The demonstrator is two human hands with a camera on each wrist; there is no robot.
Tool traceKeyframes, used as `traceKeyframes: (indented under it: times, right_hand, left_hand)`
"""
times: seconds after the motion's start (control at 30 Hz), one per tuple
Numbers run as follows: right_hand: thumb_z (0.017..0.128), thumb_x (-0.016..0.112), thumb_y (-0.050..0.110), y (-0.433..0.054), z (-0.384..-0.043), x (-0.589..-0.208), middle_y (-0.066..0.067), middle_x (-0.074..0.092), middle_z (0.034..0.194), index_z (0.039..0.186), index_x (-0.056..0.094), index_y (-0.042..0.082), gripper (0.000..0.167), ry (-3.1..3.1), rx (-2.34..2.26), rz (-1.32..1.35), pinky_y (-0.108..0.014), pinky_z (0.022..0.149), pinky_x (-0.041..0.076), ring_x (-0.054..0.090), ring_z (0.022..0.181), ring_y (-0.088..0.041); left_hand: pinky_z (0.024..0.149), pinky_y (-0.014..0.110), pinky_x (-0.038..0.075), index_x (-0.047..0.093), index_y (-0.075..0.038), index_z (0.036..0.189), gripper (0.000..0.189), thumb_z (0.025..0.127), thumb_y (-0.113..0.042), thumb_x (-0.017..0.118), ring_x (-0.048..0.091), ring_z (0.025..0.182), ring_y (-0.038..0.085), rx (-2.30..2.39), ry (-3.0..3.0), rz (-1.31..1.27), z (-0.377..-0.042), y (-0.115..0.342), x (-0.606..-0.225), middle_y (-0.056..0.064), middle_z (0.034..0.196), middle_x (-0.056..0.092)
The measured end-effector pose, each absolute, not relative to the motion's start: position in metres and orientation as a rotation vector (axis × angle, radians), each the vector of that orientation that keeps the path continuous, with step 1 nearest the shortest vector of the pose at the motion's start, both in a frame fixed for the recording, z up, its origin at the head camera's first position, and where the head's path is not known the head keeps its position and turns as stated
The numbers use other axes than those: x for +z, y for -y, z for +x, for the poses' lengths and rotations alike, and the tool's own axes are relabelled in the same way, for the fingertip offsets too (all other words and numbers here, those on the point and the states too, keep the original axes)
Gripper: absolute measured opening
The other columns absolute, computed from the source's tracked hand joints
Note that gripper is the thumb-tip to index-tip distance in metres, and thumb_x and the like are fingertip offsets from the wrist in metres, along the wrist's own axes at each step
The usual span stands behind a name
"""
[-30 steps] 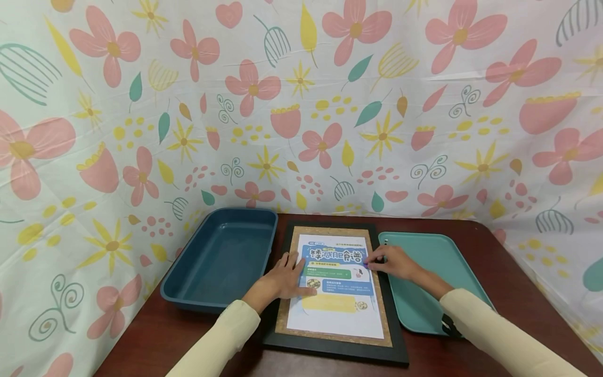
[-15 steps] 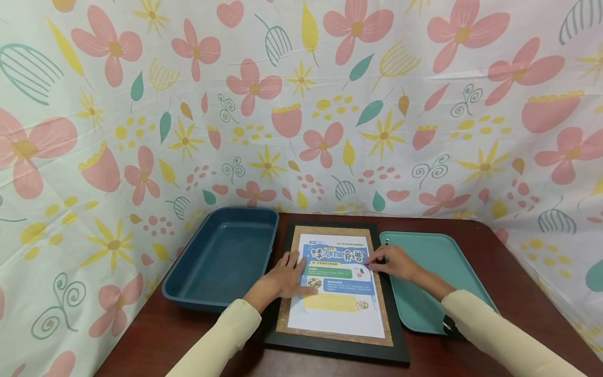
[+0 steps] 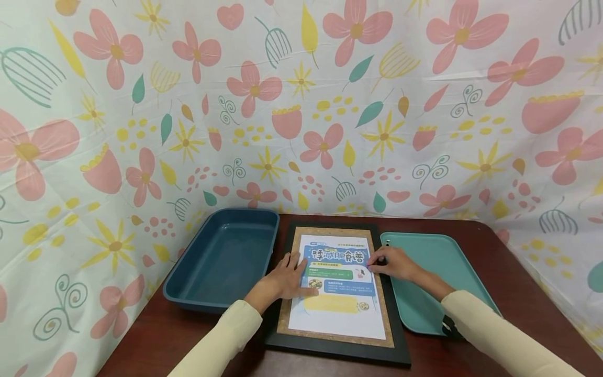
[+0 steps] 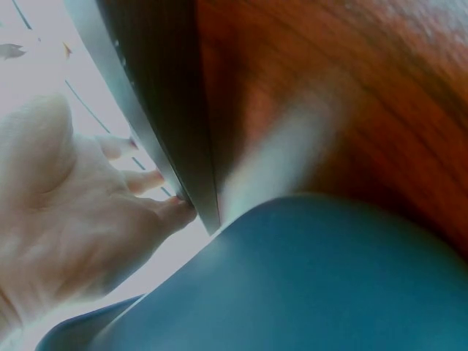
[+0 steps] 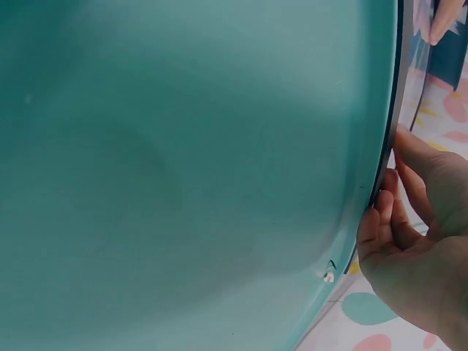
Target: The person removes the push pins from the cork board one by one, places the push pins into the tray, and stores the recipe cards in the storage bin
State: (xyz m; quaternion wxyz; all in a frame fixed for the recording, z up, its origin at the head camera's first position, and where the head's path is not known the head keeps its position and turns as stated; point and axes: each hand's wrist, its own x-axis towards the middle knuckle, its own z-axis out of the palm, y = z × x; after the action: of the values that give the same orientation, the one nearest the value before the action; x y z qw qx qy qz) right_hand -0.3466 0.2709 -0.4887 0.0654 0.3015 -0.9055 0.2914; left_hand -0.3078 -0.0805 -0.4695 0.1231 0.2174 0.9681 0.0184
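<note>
A printed paper sheet (image 3: 341,322) with blue, green and yellow blocks lies on a cork board (image 3: 294,331) in a black frame (image 3: 339,356). My left hand (image 3: 285,278) rests flat with spread fingers on the sheet's left side, holding it against the board. At the sheet's upper right edge my right hand (image 3: 394,262) pinches a small blue push pin, mostly hidden under the fingertips. In the right wrist view the right hand (image 5: 428,227) has bent fingers at the board's edge. The left wrist view shows the left hand (image 4: 80,197) over the frame (image 4: 161,95).
A deep dark-blue bin (image 3: 219,262) stands left of the board. A shallow teal tray (image 3: 424,309) lies to its right, with small items near its top left corner and a black object (image 3: 449,325) at its front edge. Floral cloth (image 3: 301,104) hangs behind the brown table (image 3: 513,314).
Both hands stay at nearly the same spots. The right fingertips shift slightly at the sheet's edge, and less of the blue pin shows now. The view drifts a little.
</note>
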Motion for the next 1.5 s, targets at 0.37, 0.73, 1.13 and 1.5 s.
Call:
traceKeyframes:
  times: [0.37,0.73,1.13,1.5]
  right_hand:
    - [0.090,0.083,0.010,-0.2717,-0.3488,-0.4906,-0.005,0.066,0.095,0.090,0.080,0.012,0.003,2.774,0.888,0.910,-0.029,0.071,0.049,0.058,0.085,-0.017]
    - [0.093,0.080,0.014,-0.2719,-0.3485,-0.4903,-0.006,0.068,0.098,0.090,0.080,0.010,0.005,2.794,0.883,0.922,-0.034,0.076,0.052,0.061,0.092,-0.021]
    - [0.094,0.078,0.012,-0.2734,-0.3485,-0.4902,-0.007,0.068,0.100,0.091,0.079,0.010,0.004,2.790,0.897,0.935,-0.036,0.078,0.055,0.063,0.095,-0.025]
    - [0.094,0.078,0.013,-0.2772,-0.3486,-0.4905,-0.006,0.071,0.104,0.089,0.079,0.015,0.006,2.759,0.869,1.017,-0.046,0.086,0.054,0.064,0.102,-0.031]
  left_hand:
    - [0.126,0.050,0.022,0.019,-0.015,0.168,0.103,0.094,-0.079,0.049,0.010,0.159,0.039,0.053,-2.829,0.635,-0.3074,0.0810,-0.4704,0.013,0.174,0.011]
    - [0.126,0.049,0.022,0.018,-0.015,0.168,0.102,0.095,-0.078,0.050,0.009,0.159,0.039,0.046,-2.829,0.632,-0.3087,0.0807,-0.4718,0.013,0.174,0.010]
    - [0.126,0.048,0.022,0.018,-0.016,0.168,0.103,0.093,-0.080,0.049,0.010,0.159,0.038,0.037,-2.835,0.626,-0.3110,0.0802,-0.4744,0.012,0.174,0.010]
    - [0.126,0.048,0.022,0.018,-0.016,0.168,0.103,0.093,-0.080,0.048,0.009,0.159,0.038,0.035,-2.830,0.627,-0.3114,0.0807,-0.4745,0.013,0.174,0.010]
